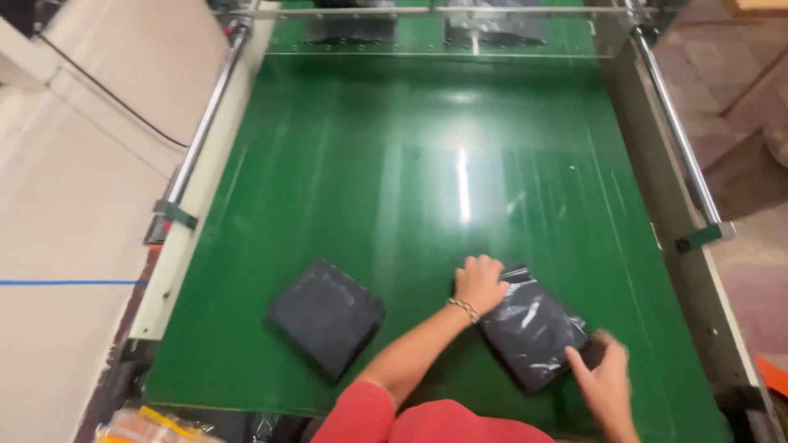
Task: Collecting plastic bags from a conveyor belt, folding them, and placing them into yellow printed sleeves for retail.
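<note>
Black packet (531, 328) between both hands, seemingly.

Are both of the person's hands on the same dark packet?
Yes: the left hand rests on the top corner of the glossy dark packet and the right hand touches its lower right edge.

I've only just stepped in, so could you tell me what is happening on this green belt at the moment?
A person in red sleeves has both hands on a black plastic-wrapped packet lying on the green conveyor belt. The left hand, with a bracelet at the wrist, presses its upper corner, and the right hand touches its lower right edge. A second black packet lies flat and untouched to the left. More dark packets sit at the belt's far end.
</note>
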